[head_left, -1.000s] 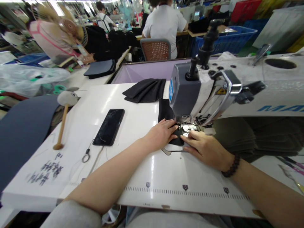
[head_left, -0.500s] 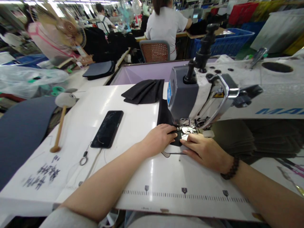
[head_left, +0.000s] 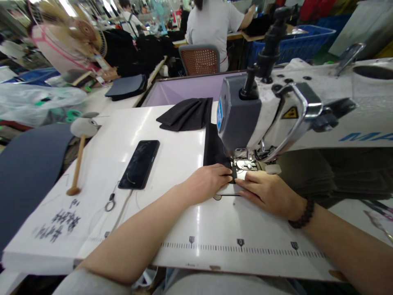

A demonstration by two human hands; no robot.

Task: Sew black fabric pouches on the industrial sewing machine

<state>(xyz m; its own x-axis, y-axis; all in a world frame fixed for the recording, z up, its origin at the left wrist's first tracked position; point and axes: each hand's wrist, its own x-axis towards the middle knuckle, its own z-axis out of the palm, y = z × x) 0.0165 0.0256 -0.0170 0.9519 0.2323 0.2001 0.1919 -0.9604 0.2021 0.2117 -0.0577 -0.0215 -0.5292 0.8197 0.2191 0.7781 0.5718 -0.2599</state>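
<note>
A piece of black fabric (head_left: 214, 145) lies flat on the machine bed, running under the presser foot area of the sewing machine (head_left: 238, 110). My left hand (head_left: 210, 182) rests palm down on its near part, fingers extended and pressing it beside the needle plate (head_left: 245, 165). Just right of the fabric's near end, my right hand (head_left: 265, 190) lies with fingers stretched out, its fingertips at the fabric edge. The two hands almost meet there. The fabric beneath my left fingers is hidden, and the needle tip is too small to make out.
Folded black pieces (head_left: 187, 114) lie behind the fabric. A phone (head_left: 139, 164) with a cord and ring, and a wooden-handled mallet (head_left: 80, 157), are on the left. Stacked dark pieces (head_left: 307, 172) sit under the machine arm. A person (head_left: 211, 24) sits beyond the lilac bin (head_left: 190, 91).
The black fabric has slid slightly away from me under the machine, so less of its near end shows between my hands. Both hands stay close to it. The view has shifted a little.
</note>
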